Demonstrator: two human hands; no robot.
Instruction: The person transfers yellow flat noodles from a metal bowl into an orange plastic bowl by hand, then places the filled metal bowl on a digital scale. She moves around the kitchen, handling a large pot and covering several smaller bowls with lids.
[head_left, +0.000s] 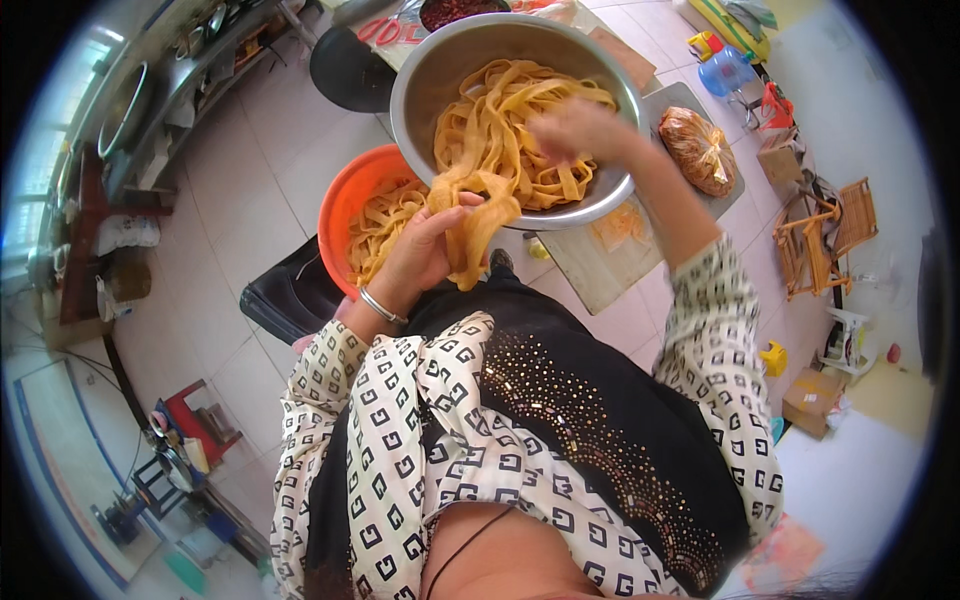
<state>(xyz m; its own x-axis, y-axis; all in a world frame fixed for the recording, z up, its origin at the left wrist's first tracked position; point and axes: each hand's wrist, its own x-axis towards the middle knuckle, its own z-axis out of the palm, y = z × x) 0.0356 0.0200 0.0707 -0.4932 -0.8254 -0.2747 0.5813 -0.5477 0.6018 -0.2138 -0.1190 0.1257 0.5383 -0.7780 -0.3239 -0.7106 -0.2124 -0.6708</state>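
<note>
A wide metal basin (420, 82) in front of me holds a heap of long, flat yellow-brown strips (517, 112) that look like noodles or tofu skin. My left hand (431, 244) grips a looped bunch of these strips (480, 217) near the basin's lower left rim. Some of the bunch trails up into the heap. Blurred by motion, my right hand (574, 131) is over the right part of the heap; its fingers are unclear, and I cannot tell whether it holds a strip. An orange plastic basin (330, 217) with more strips (382, 225) stands to the left, partly behind my left forearm.
Behind the metal basin lie red-handled scissors (380, 31) and a bowl of dark red bits (461, 10). A tied plastic bag of reddish-brown food (697, 150) rests on a grey board at right. Farther right stands a bamboo chair (825, 236). A black case (292, 292) sits below the orange basin.
</note>
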